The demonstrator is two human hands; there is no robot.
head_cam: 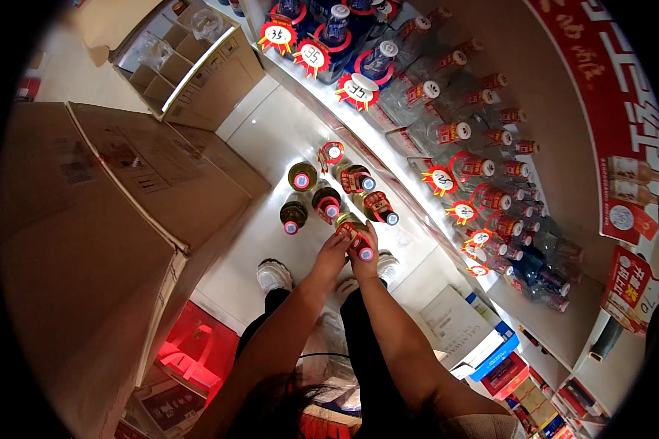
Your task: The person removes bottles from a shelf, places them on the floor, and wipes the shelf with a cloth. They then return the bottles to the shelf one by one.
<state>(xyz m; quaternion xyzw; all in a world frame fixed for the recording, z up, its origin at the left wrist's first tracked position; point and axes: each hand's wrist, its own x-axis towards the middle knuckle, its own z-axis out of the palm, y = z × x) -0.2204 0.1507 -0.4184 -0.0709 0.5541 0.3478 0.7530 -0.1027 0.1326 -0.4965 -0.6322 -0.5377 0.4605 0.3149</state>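
My left hand [334,253] and my right hand [367,253] hold one glass bottle [366,253] between them, with a pink-rimmed cap and a red tag at its neck. It is above the tiled floor, in front of my shoes. Just beyond it several similar bottles stand on the floor: one with a pink cap [302,176], one at the left [292,215], one in the middle [327,202], and two with dark caps and red tags at the right [357,179], [380,208]. Another with a white cap and red tag [331,153] stands farthest off.
Large cardboard boxes [143,159] stand at the left, and an open divided carton [197,71] lies beyond them. At the right a lit shelf [384,131] bears many glass bottles with price tags. Boxes [456,324] are stacked at the lower right; a red gift bag [197,351] is at the lower left.
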